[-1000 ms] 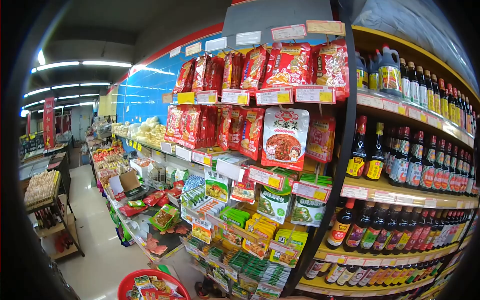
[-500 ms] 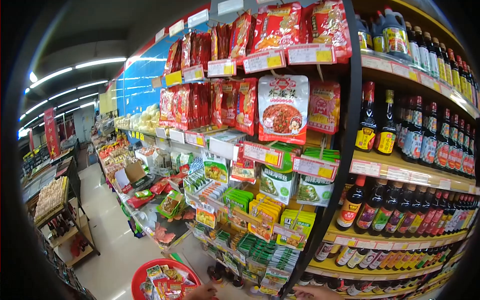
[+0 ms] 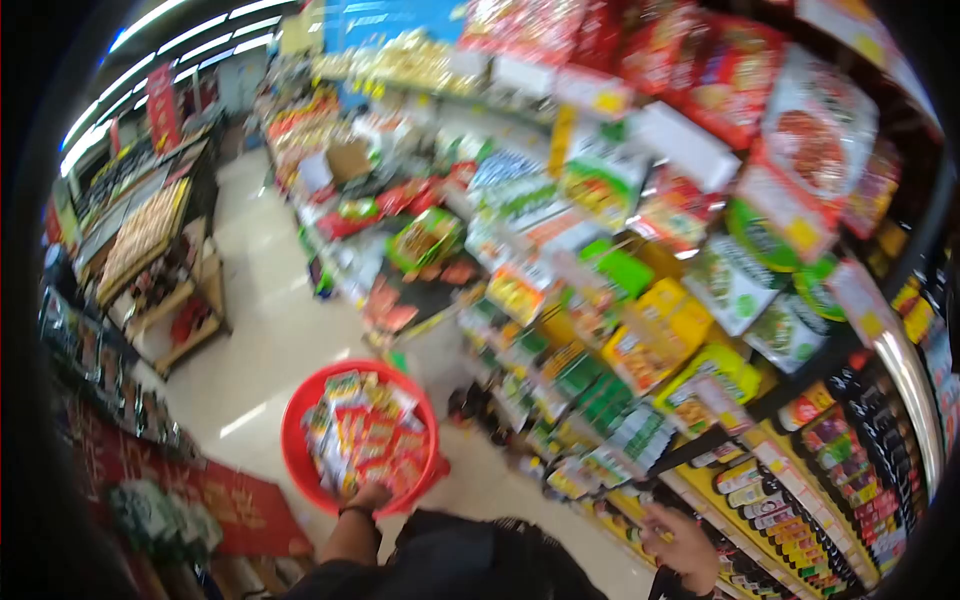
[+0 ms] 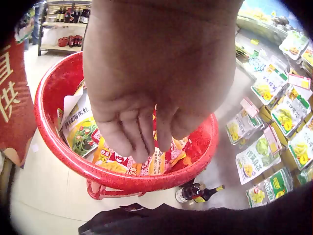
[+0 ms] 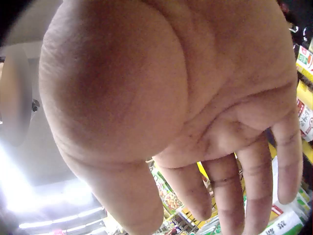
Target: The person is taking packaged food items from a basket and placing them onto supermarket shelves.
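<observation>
My left hand (image 3: 372, 497) reaches over the near rim of a round red basket (image 3: 291, 430) full of food packets. In the left wrist view its fingers bend downward, pinching a red-and-yellow food packet (image 4: 157, 162) whose edge shows between thumb and fingers. A white packet (image 4: 82, 134) with a picture of green food lies beside that hand, against the basket wall. My right hand (image 3: 682, 548) is held in the air near the shelves on the right. Its palm faces the right wrist camera, fingers extended and nothing in them.
Hanging food packets (image 3: 655, 335) fill the rack ahead and right. Bottles (image 3: 835, 450) line the shelves at far right. A display table (image 3: 440, 322) carries loose packets beyond the basket. An aisle floor (image 3: 255, 330) runs left of it, past an egg stand (image 3: 150, 240).
The head view has tilted down and left, bringing the whole basket into sight. My left hand has come from the bottom edge into the basket; my right hand has risen into view.
</observation>
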Motion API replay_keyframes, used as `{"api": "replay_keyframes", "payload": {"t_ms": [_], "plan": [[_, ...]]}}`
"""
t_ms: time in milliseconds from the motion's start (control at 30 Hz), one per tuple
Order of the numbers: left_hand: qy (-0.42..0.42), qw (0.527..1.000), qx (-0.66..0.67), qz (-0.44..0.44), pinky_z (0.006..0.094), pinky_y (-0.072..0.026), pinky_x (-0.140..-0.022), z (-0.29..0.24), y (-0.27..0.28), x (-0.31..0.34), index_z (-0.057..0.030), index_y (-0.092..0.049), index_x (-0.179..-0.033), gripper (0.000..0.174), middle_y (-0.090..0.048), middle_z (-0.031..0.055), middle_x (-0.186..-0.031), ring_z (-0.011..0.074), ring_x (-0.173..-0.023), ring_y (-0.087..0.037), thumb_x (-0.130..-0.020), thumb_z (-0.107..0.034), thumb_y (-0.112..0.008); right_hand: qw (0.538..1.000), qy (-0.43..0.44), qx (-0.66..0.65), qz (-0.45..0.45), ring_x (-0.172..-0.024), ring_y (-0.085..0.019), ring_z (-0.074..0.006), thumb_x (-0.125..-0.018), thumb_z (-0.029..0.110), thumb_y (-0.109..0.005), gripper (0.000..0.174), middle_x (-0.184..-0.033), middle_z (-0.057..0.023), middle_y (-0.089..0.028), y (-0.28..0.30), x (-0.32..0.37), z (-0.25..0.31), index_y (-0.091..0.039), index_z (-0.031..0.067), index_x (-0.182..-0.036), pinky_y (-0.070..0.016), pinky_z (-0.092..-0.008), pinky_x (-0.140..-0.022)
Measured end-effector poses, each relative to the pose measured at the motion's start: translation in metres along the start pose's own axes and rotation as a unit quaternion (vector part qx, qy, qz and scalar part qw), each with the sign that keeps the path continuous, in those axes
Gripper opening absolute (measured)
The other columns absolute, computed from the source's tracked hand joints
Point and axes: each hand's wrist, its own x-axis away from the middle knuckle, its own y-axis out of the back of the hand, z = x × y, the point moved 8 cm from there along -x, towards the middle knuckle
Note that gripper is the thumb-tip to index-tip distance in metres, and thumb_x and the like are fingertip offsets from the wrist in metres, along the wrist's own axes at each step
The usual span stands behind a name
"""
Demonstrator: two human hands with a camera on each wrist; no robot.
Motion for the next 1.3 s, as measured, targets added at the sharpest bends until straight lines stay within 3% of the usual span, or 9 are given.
{"api": "replay_keyframes", "payload": {"t_ms": [67, 133, 200, 700, 933, 1167, 1200, 1267, 1300], "plan": [[0.120, 0.968, 0.215, -0.049, 0.0414, -0.0539, -0.076, 0.028, -0.019, -0.003, -0.0103, -0.070, -0.086, 0.021, -0.069, 0.0130, -0.087, 0.0299, -0.087, -0.068, -0.080, -0.028, -0.059, 1.000, 0.000, 0.005, 0.012, -0.094, -0.067, -0.0228, -0.084, 0.015, -0.075, 0.056, -0.106, -0.0160, -0.066, -0.008, -0.017, 0.015, -0.054, 0.0038, -0.135, -0.0527, -0.0318, -0.082], [0.340, 0.731, 0.581, -0.113, 0.0414, -0.0525, -0.087, 0.052, 0.002, 0.029, -0.0028, -0.072, -0.101, 0.033, -0.070, 0.0225, -0.099, 0.0329, -0.097, -0.068, -0.082, -0.027, -0.059, 0.999, -0.004, 0.018, 0.045, -0.096, -0.066, -0.0226, -0.084, 0.013, -0.074, 0.055, -0.108, -0.0163, -0.065, -0.018, -0.035, 0.037, -0.054, 0.0010, -0.133, -0.0522, -0.0319, -0.085], [0.351, 0.689, 0.614, -0.158, 0.0412, -0.0513, -0.091, 0.065, -0.022, 0.021, -0.0018, -0.071, -0.103, 0.033, -0.070, 0.0227, -0.103, 0.0340, -0.103, -0.067, -0.083, -0.024, -0.058, 0.998, -0.018, 0.024, 0.063, -0.099, -0.065, -0.0236, -0.084, 0.012, -0.072, 0.054, -0.107, -0.0172, -0.065, -0.028, -0.052, 0.060, -0.053, -0.0019, -0.132, -0.0510, -0.0325, -0.086], [0.371, 0.650, 0.625, -0.221, 0.0431, -0.0462, -0.098, 0.114, -0.064, 0.010, 0.0011, -0.059, -0.122, 0.047, -0.064, 0.0268, -0.116, 0.0400, -0.115, -0.059, -0.078, -0.016, -0.063, 0.979, -0.057, 0.165, 0.107, -0.102, -0.064, -0.0281, -0.085, 0.016, -0.070, 0.055, -0.112, -0.0190, -0.064, -0.075, -0.114, 0.151, -0.052, -0.0021, -0.133, -0.0496, -0.0356, -0.089], [0.330, 0.754, 0.568, -0.020, 0.0457, -0.0454, -0.101, 0.106, -0.065, -0.006, -0.0014, -0.050, -0.129, 0.055, -0.055, 0.0266, -0.129, 0.0434, -0.121, -0.053, -0.076, -0.011, -0.060, 0.981, -0.089, 0.143, 0.093, -0.103, -0.063, -0.0304, -0.084, 0.018, -0.071, 0.055, -0.112, -0.0201, -0.064, -0.085, -0.125, 0.157, -0.053, -0.0026, -0.132, -0.0491, -0.0365, -0.091], [0.261, 0.773, 0.521, -0.249, 0.0460, -0.0405, -0.107, 0.101, -0.068, -0.005, -0.0155, -0.059, -0.127, 0.051, -0.048, 0.0188, -0.139, 0.0385, -0.131, -0.044, -0.076, -0.010, -0.062, 0.974, -0.065, 0.173, 0.133, -0.110, -0.062, -0.0263, -0.084, 0.009, -0.072, 0.053, -0.117, -0.0166, -0.063, -0.098, -0.136, 0.141, -0.052, -0.0006, -0.133, -0.0495, -0.0328, -0.092], [0.239, 0.762, 0.555, -0.231, 0.0449, -0.0405, -0.107, 0.109, 0.024, 0.028, -0.0191, -0.069, -0.110, 0.035, -0.051, 0.0147, -0.136, 0.0386, -0.127, -0.046, -0.077, -0.011, -0.062, 0.969, -0.055, 0.184, 0.157, -0.109, -0.062, -0.0269, -0.087, 0.018, -0.071, 0.053, -0.119, -0.0171, -0.061, -0.104, -0.142, 0.159, -0.052, -0.0004, -0.133, -0.0491, -0.0339, -0.092], [0.228, 0.797, 0.505, -0.242, 0.0488, -0.0457, -0.098, 0.116, 0.043, 0.030, -0.0135, -0.056, -0.128, 0.051, -0.056, 0.0205, -0.128, 0.0415, -0.119, -0.052, -0.081, -0.031, -0.067, 0.948, -0.192, 0.179, 0.177, -0.107, -0.061, -0.0291, -0.091, 0.032, -0.067, 0.054, -0.121, -0.0184, -0.061, -0.105, -0.143, 0.171, -0.052, 0.0003, -0.133, -0.0489, -0.0376, -0.091], [0.266, 0.758, 0.531, -0.271, 0.0523, -0.0476, -0.094, 0.117, 0.038, 0.028, -0.0184, -0.064, -0.119, 0.040, -0.054, 0.0200, -0.130, 0.0438, -0.114, -0.054, -0.078, -0.016, -0.063, 0.958, -0.023, 0.240, 0.157, -0.108, -0.061, -0.0316, -0.093, 0.030, -0.063, 0.051, -0.121, -0.0199, -0.061, -0.107, -0.146, 0.168, -0.052, 0.0007, -0.133, -0.0490, -0.0380, -0.091]]}}
